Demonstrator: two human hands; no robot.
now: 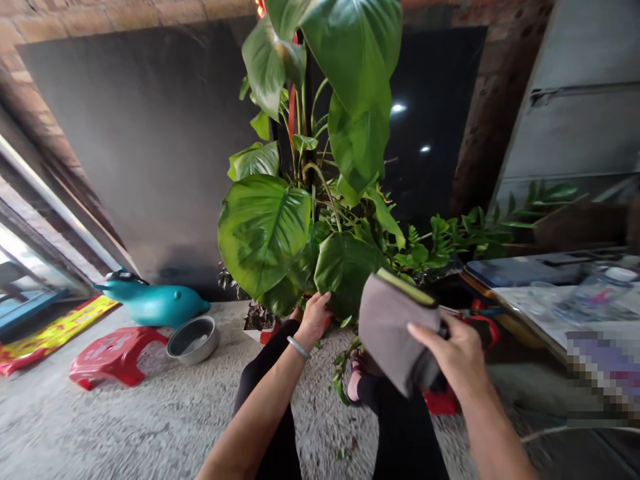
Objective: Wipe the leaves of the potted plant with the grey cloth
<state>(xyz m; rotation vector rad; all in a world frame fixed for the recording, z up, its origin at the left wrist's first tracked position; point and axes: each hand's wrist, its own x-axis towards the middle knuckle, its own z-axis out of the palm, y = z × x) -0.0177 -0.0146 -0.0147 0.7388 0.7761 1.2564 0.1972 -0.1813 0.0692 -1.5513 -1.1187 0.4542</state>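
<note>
A tall potted plant with broad green leaves stands in front of me. My left hand, with a pale bangle at the wrist, is at the lower edge of a low leaf; its fingers are closed on that edge, with the fingertips partly hidden. My right hand grips a folded grey cloth with a yellow-green strip along its top edge. The cloth is held up to the right of the low leaf, close to it.
On the left are a red plastic stool, a metal bowl and a teal animal-shaped toy. A small pot stands beside the plant. A cluttered table is on the right. Dark panels lean against the brick wall.
</note>
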